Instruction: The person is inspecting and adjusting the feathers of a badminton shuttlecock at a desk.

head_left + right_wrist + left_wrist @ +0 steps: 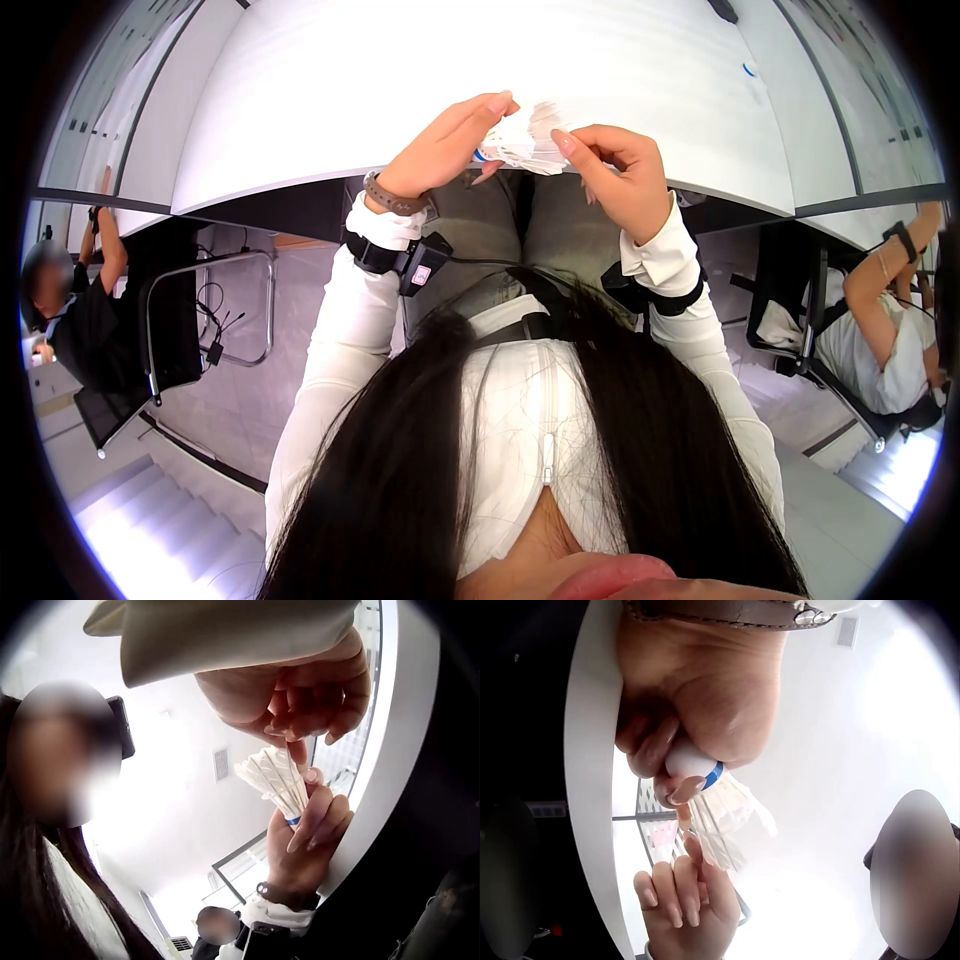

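A white feathered shuttlecock (535,140) with a blue band is held over the near edge of the white table. The left hand (445,145) grips its rounded base; in the left wrist view the white base (691,761) sits between curled fingers and palm. At the feather end, the right hand (625,175) pinches a feather edge between thumb and index finger, its other fingers curled. In the right wrist view the feathers (271,776) fan out toward the right hand (300,697), with the left hand (307,832) around the base.
The white table (330,90) spans the front, with a blue mark (749,70) on its right part and a dark object (723,10) at its far edge. People sit at both sides, near a metal-framed chair (270,310) on the left. The wearer's legs are under the table edge.
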The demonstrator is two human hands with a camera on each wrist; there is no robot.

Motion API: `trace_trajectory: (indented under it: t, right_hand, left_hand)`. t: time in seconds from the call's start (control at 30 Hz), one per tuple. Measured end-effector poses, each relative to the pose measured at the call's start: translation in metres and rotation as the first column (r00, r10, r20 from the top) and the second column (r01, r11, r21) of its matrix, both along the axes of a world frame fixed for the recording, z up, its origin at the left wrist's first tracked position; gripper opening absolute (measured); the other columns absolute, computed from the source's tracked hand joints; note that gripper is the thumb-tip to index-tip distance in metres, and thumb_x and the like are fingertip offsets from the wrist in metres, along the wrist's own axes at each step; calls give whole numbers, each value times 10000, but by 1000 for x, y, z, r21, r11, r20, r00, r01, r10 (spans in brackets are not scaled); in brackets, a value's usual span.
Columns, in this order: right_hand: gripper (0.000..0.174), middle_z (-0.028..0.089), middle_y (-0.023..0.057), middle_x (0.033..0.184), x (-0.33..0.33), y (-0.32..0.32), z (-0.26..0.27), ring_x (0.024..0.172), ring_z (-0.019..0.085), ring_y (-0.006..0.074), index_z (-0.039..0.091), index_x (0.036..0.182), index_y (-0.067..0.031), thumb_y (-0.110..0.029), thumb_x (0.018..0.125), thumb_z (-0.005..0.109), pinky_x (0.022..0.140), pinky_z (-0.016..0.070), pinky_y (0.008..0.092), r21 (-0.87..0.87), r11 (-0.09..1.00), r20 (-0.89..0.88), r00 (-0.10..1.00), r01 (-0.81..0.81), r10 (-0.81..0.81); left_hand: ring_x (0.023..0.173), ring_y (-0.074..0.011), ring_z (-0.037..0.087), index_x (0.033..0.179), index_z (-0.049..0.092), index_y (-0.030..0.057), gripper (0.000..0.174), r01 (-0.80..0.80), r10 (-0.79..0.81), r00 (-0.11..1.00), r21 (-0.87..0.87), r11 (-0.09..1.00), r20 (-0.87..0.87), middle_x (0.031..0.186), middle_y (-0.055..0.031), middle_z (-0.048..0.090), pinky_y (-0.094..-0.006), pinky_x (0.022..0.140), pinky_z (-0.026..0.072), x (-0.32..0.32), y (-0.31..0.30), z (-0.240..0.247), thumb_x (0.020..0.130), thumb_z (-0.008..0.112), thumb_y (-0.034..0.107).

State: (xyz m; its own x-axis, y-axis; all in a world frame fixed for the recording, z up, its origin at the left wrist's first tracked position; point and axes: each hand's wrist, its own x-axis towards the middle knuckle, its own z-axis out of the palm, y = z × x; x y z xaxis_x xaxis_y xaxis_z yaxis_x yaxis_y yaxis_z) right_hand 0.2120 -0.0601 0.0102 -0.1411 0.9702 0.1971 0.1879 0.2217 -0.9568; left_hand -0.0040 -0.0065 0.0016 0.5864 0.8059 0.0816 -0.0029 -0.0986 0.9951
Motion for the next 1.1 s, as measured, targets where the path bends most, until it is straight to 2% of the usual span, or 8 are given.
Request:
trace_trajectory:
  t: [0.1, 0.37, 0.57, 0.6, 0.73, 0.97, 1.1]
  right_hand:
    - [202, 563, -26, 608, -6, -6, 2, 571, 415, 34, 730, 904, 31, -165, 909, 679, 530, 320, 212, -23, 999, -67, 997, 26, -28]
    - [200, 588, -10, 621, -12, -9, 2, 571, 445, 37, 721, 895, 51, -142, 910, 671, 516, 351, 222, 26, 999, -55, 998, 39, -38]
    - [197, 585, -17, 622, -9, -8, 2, 573, 444, 33, 721, 890, 48, -142, 912, 672, 514, 345, 216, 23, 999, -26, 999, 34, -33]
    - [197, 578, -16, 605, -8, -7, 1, 559, 435, 30, 717, 859, 41, -148, 903, 680, 514, 337, 214, 17, 999, -50, 998, 31, -30]
    - [204, 557, -26, 563, 2, -1, 2, 521, 427, 33, 699, 795, 22, -167, 870, 711, 504, 332, 214, 88, 996, 44, 999, -1, -3]
    - [203, 528, -44, 548, 13, 6, 3, 496, 408, 26, 708, 855, 10, -191, 858, 737, 480, 306, 206, 61, 998, 122, 992, -16, 8]
    - [191, 536, -45, 551, 12, 1, 9, 481, 415, 22, 713, 903, 10, -177, 869, 727, 464, 295, 204, -79, 995, 36, 997, -64, 67]
  left_hand:
    - [584, -78, 488, 1043, 588, 3, 432, -30, 30, 1000, 17, 999, 0, 757, -22, 559, -219, 513, 398, 0, -2, 1, 1061, 347, 362]
    - [594, -74, 480, 1022, 586, 16, 436, -96, 95, 995, -29, 995, -34, 764, -16, 555, -213, 505, 386, 2, -6, 6, 1058, 348, 380]
    - [598, -71, 482, 1011, 584, 21, 446, -40, 40, 999, 20, 999, -26, 766, -17, 555, -211, 504, 384, 0, -2, 0, 1060, 334, 387]
    - [594, -70, 481, 1005, 582, 22, 444, -50, 51, 998, 37, 998, -25, 762, -15, 554, -212, 503, 383, 0, -2, 0, 1060, 335, 386]
    - [574, -65, 475, 979, 576, 28, 431, -30, 31, 999, 37, 999, -28, 739, -11, 546, -215, 498, 379, 3, -2, 0, 1060, 338, 378]
    - [557, -61, 471, 950, 576, 41, 417, 58, -57, 998, 62, 996, -22, 701, -1, 530, -218, 496, 378, 4, 1, -4, 1063, 342, 367]
    - [557, -59, 470, 936, 574, 41, 417, 76, -73, 996, 69, 995, -51, 688, 6, 521, -220, 498, 379, 4, 2, -6, 1062, 348, 368]
